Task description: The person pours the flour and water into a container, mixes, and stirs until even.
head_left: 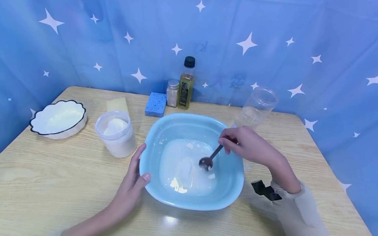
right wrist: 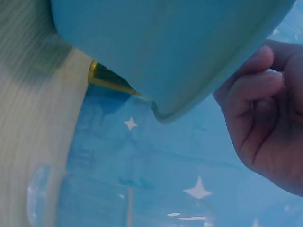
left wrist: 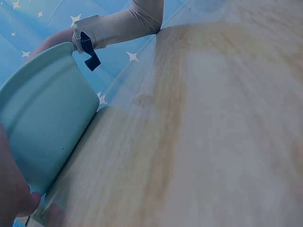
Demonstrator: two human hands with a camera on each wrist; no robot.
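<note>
Light blue basin (head_left: pixel 189 131) sits at the centre of the tabletop (head_left: pixel 59 183), holding a milky white liquid with lumps. A dark spoon (head_left: pixel 210 159) stands in the liquid, its handle pinched by the curled fingers of the right hand (head_left: pixel 246 144). The left hand (head_left: pixel 133 183) lies fairly open against the basin's near-left rim, thumb over the edge. A flour jar (head_left: pixel 115 133) stands just left of the basin.

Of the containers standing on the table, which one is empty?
The clear plastic jar behind the right hand. The white lidless tub holds flour, the scalloped dish white powder, the blue basin milky liquid.
</note>
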